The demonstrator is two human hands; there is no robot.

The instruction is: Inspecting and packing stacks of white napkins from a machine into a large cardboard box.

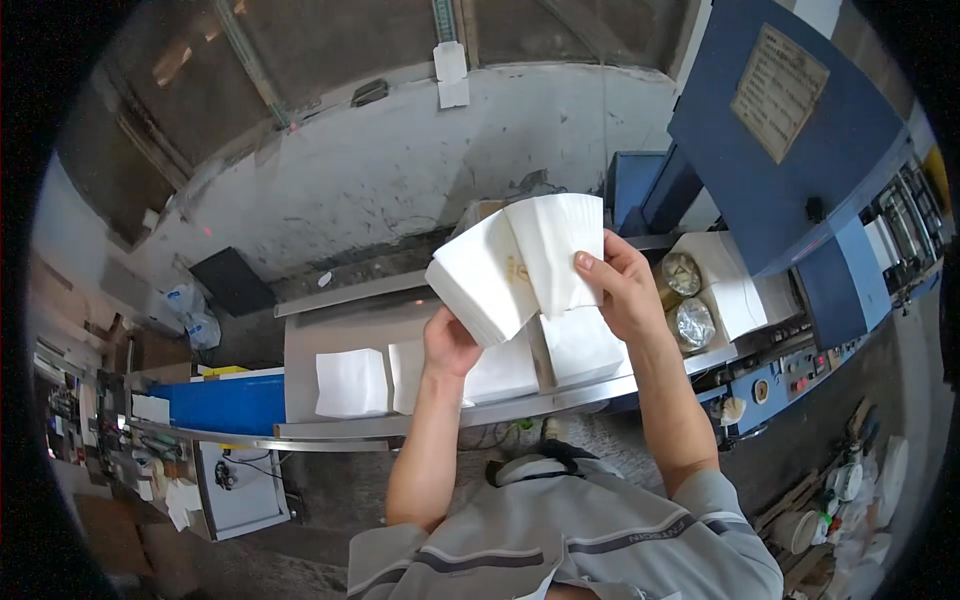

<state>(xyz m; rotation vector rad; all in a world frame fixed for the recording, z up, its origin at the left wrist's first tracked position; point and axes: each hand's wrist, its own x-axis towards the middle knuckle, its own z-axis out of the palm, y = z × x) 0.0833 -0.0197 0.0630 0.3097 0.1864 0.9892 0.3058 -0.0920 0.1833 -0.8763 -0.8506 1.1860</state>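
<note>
Both of my hands hold up a thick stack of white papers (480,270), bent and fanned in the middle, with a small gold print on it. My left hand (452,342) grips the lower left corner, its fingers mostly hidden behind the sheets. On the right edge my right hand (628,285) is closed, thumb on the front and fingers behind. Below, on a long metal-edged table, lie more white stacks: a separate one (351,384) at the left and another (582,347) just under the held papers. The kind of paper product cannot be made out for sure.
A blue machine (780,130) with a posted sheet stands at the right, its control panel (795,385) low down. Two clear-wrapped rolls (692,324) sit by a white stack (735,300). A blue surface (225,403) adjoins the table's left end. The whitewashed wall (380,170) runs behind.
</note>
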